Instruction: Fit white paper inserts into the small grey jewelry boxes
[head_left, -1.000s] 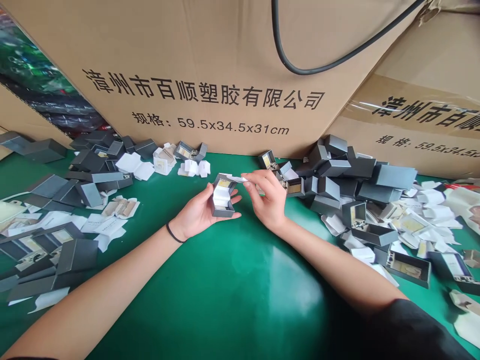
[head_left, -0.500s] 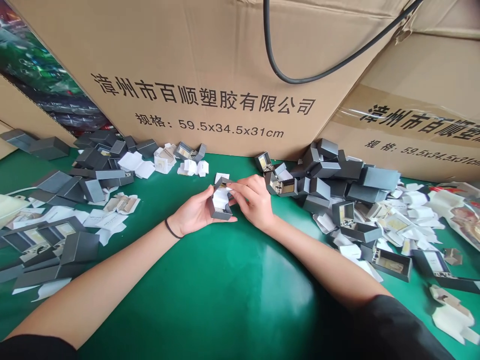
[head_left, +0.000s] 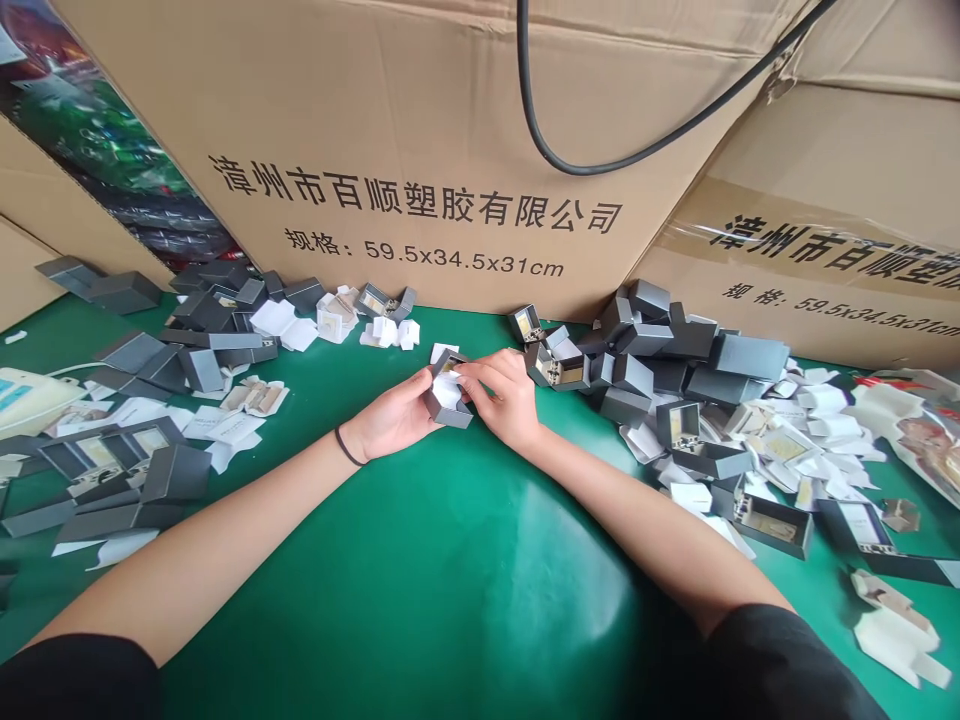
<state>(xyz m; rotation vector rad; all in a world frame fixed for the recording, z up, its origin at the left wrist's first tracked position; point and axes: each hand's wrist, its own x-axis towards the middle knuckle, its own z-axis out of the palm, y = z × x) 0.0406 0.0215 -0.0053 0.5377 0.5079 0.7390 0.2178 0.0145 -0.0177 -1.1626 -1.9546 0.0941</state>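
Note:
My left hand (head_left: pixel 394 415) is closed around a small open grey box (head_left: pixel 452 412), thumb along its left side and the other fingers largely hidden beneath. Inside the box sits a folded white paper insert (head_left: pixel 447 388). Over the box's right side, my right hand (head_left: pixel 504 398) pinches at the insert's upper edge with thumb and forefinger. A small white paper piece (head_left: pixel 444 353) lies on the table just behind the box.
Grey boxes (head_left: pixel 637 345) and white paper inserts (head_left: pixel 810 430) are heaped at the right. More grey boxes (head_left: pixel 176 475) and papers (head_left: pixel 225 425) lie at the left. A large carton (head_left: pixel 420 120) stands behind the green table (head_left: pixel 420 570); a black cable (head_left: pixel 570 165) hangs before it.
The box has turned slightly between my hands, and my left fingers beneath it no longer show. The right thumb and forefinger stay at the insert. The whole view has shifted a little.

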